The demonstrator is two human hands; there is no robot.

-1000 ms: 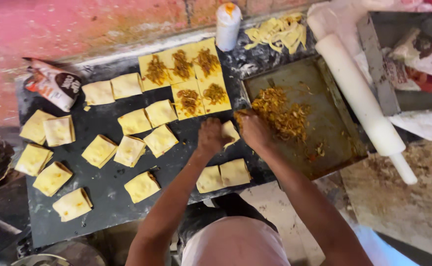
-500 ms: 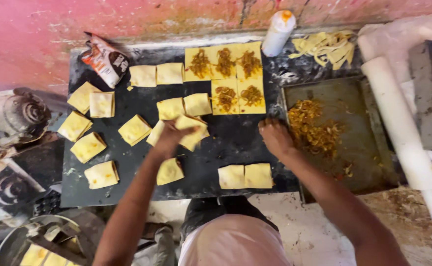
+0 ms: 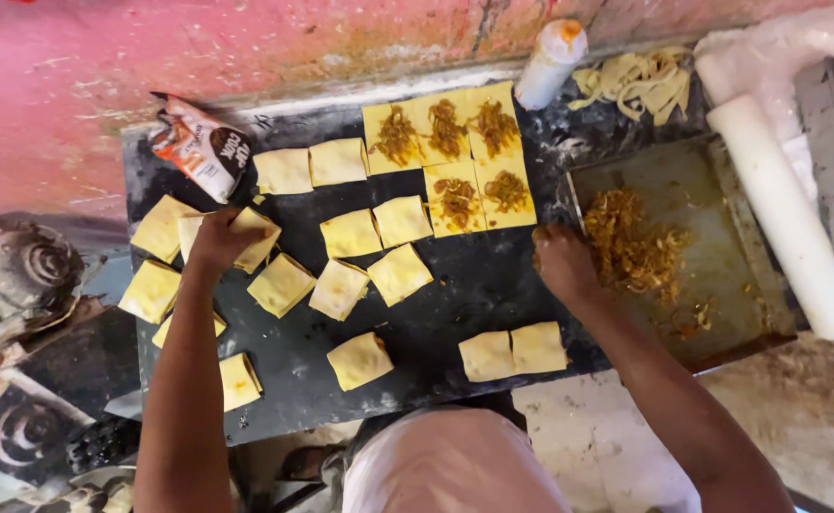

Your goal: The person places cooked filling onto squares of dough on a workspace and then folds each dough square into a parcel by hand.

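You had bare slab (image 3: 479, 285) between the folded parcels (image 3: 371, 255) and the tray (image 3: 721, 204); parcels crowded the left.

Folded yellow dough parcel (image 3: 255, 237) — seemingly flat — on slab's left.

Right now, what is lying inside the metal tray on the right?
Inside the metal tray lies a heap of shredded brownish filling, with a few loose scraps near its lower edge. The right hand rests at its left rim. What the heap covers cannot be seen.
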